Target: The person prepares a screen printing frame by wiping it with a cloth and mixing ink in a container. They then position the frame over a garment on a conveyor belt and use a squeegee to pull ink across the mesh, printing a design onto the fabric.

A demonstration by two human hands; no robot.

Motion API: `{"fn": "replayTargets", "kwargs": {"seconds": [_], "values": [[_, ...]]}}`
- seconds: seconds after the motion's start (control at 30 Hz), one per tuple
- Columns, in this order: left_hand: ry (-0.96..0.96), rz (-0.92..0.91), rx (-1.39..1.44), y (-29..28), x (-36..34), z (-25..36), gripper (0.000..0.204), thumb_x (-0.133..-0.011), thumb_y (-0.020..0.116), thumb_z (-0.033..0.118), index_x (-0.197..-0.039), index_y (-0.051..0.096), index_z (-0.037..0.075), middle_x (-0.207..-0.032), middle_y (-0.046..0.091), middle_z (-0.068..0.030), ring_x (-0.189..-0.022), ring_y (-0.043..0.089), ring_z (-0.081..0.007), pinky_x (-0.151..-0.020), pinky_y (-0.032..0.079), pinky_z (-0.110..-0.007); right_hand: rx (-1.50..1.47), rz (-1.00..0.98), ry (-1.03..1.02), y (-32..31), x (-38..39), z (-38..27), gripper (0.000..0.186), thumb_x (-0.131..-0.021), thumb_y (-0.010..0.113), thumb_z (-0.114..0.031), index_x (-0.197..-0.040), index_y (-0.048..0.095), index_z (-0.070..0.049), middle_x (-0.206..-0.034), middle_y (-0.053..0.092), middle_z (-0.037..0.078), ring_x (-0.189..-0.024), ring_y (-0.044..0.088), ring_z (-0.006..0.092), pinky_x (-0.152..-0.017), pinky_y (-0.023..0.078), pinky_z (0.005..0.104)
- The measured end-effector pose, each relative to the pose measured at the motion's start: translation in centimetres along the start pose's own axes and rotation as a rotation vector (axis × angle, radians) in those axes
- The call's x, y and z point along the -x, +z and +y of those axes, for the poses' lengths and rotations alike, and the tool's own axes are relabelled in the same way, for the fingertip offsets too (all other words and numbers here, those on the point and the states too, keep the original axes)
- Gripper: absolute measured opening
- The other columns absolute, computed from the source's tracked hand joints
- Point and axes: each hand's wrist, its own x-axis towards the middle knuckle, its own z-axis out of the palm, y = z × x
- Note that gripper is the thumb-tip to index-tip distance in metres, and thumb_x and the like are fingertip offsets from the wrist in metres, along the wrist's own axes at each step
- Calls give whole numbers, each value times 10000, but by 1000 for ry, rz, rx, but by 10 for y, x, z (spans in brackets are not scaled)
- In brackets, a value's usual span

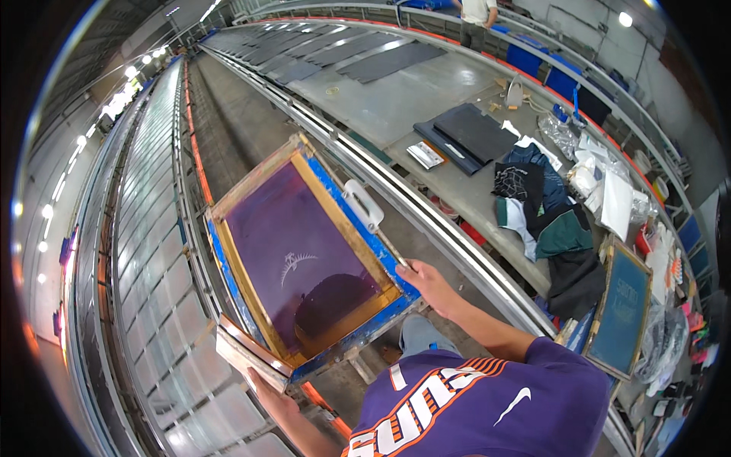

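A screen-printing frame [391, 251] with blue-taped edges and purple mesh bearing a small pale design fills the centre, tilted diagonally, with a white handle-like piece [360, 203] on its right side. My right hand [420, 283] is closed on the frame's right edge near the lower corner. At the lower left, my left hand [266, 392] grips a squeegee-like wooden bar [247, 350], which lies against the frame's lower-left corner. The hand's fingers are partly hidden under the bar.
Long rails [99, 251] and slatted printing beds [156, 198] run along the left. A table [388, 99] at right holds dark sheets, folders [457, 129], garments [556, 228], plastic bags and another screen [617, 312]. A person [476, 23] stands beyond it at the top.
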Motion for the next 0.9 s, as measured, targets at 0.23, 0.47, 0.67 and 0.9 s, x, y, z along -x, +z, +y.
{"fn": "replayTargets", "kwargs": {"seconds": [0.23,0.47,0.67,0.9], "values": [[2,-62,-60,127,-166,13,723,-992,575,455,-1522,346,20,-1566,377,-113,-1419,383,-247,-1167,293,-382,-196,220,-19,13,-139,-28,419,-1011,587,-360,-1211,631,5,-1109,665,31,-999,583,85,-891,460,264],[46,-75,-130,249,-326,16,776,-989,539,495,-1560,279,39,-1640,233,-82,-1510,186,-224,-1227,94,-388,-63,250,-216,26,-345,-65,399,-992,605,-309,-1215,630,21,-1154,665,66,-1089,583,150,-1001,427,306],[259,74,-161,273,-424,55,768,-987,524,513,-1549,306,36,-1608,282,-126,-1464,297,-255,-1201,231,-394,-21,-50,-188,91,-510,-105,677,-975,606,-495,-1389,499,29,-1269,604,96,-1160,537,158,-1006,431,316],[208,154,-164,359,-570,53,764,-988,533,506,-1545,314,31,-1590,316,-127,-1437,341,-260,-1178,275,-389,175,-204,9,150,-700,-145,963,-885,566,-710,-1491,360,9,-1454,479,221,-1344,465,305,-1105,368,390]]}}
